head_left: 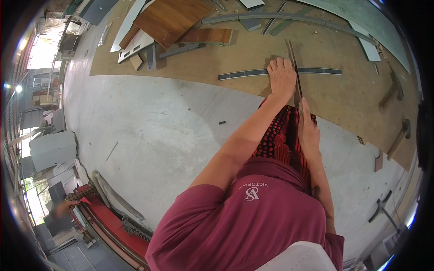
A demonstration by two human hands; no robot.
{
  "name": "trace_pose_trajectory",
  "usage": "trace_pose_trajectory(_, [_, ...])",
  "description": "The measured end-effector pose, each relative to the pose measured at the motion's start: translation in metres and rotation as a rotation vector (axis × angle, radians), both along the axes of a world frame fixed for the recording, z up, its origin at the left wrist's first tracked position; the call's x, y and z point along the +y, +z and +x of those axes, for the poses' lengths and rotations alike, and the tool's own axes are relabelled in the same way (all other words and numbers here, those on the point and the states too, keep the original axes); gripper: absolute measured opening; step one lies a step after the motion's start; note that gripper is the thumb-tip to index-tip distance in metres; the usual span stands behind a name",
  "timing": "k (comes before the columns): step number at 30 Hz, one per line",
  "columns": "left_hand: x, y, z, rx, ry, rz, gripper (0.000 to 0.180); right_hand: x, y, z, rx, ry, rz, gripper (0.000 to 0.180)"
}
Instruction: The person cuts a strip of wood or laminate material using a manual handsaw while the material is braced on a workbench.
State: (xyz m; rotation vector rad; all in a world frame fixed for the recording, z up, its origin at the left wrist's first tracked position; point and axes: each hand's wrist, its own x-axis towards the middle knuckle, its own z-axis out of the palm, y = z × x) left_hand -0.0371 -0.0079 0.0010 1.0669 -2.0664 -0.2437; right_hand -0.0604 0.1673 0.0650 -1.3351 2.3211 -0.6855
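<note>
A long, narrow dark grey strip with pale edges lies crosswise on the brown board-topped table. My left hand bears down on it near the middle, fingers together and curled over its far edge. Just to the right of that hand, a thin, long, dark blade, seen edge-on and looking like a saw, crosses the strip. Closed around the blade's near end is my right hand, close to the table's near edge. The handle is hidden inside it.
Brown wooden panels and offcuts are piled at the far left of the table. A long grey curved strip runs along the back. Wooden-handled tools lie at the right. Red machinery stands at the lower left, with a person beside it.
</note>
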Motion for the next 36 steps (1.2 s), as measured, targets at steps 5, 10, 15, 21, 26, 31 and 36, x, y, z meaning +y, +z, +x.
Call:
trace_pose_trajectory(5, [0.000, 0.000, -0.002, -0.031, 0.000, 0.021, 0.018, 0.047, -0.010, 0.015, -0.121, -0.035, -0.023, 0.053])
trace_pose_trajectory(10, [-0.001, -0.001, -0.001, -0.083, 0.006, 0.011, 0.017, 0.010, -0.026, -0.002, 0.075, -0.024, -0.113, 0.054])
trace_pose_trajectory(15, [-0.002, -0.002, -0.003, -0.048, -0.015, -0.017, 0.017, 0.001, -0.024, -0.003, 0.135, -0.020, -0.136, 0.055])
trace_pose_trajectory(21, [-0.003, 0.000, 0.004, -0.063, -0.019, -0.007, 0.018, 0.052, -0.008, 0.017, -0.081, -0.044, 0.087, 0.054])
trace_pose_trajectory(26, [-0.002, 0.000, -0.002, -0.055, -0.020, -0.027, 0.018, 0.015, -0.027, -0.003, 0.111, -0.039, -0.099, 0.056])
trace_pose_trajectory(31, [0.001, 0.002, 0.001, -0.071, -0.042, 0.008, 0.017, 0.004, -0.023, -0.007, 0.140, -0.015, -0.165, 0.056])
trace_pose_trajectory(36, [-0.002, 0.004, 0.003, -0.067, -0.026, -0.015, 0.017, 0.049, -0.013, 0.010, 0.011, -0.050, 0.030, 0.056])
